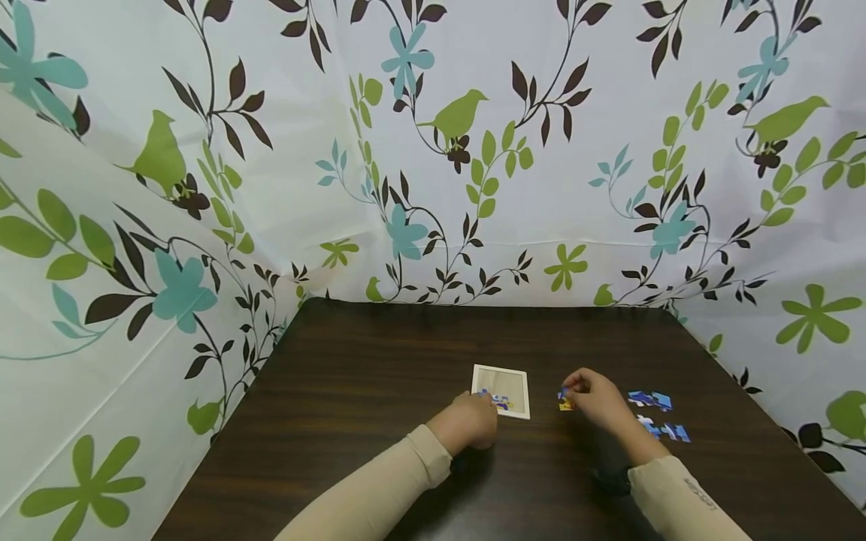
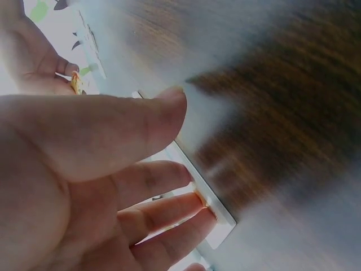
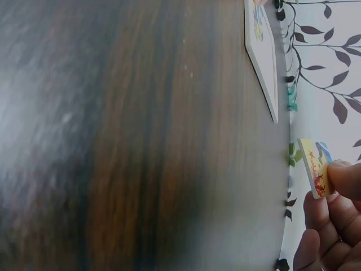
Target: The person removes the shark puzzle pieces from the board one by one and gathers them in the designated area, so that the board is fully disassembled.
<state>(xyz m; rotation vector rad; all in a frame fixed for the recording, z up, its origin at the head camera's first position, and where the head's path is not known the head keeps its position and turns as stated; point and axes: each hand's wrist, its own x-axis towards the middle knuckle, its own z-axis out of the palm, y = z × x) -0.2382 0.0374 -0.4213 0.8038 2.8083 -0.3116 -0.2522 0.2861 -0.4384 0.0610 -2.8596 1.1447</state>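
A shallow puzzle tray [image 1: 501, 369] with a pale rim lies on the dark table, several joined blue and yellow puzzle pieces [image 1: 503, 403] along its near side. My left hand [image 1: 472, 421] is at the tray's near left corner. In the left wrist view its fingertips [image 2: 206, 213] reach over the rim, and the thumb stands apart from them. To the right of the tray, my right hand [image 1: 600, 400] pinches a puzzle piece [image 3: 315, 169] between thumb and fingers. This piece is yellow with a red coral print and a blue corner, and it is held above the table.
Right of my right hand lie loose blue puzzle pieces in a far group [image 1: 651, 400] and a near group [image 1: 664, 430]. A patterned curtain [image 1: 440, 150] hangs along the back and sides of the wooden table [image 1: 379, 353].
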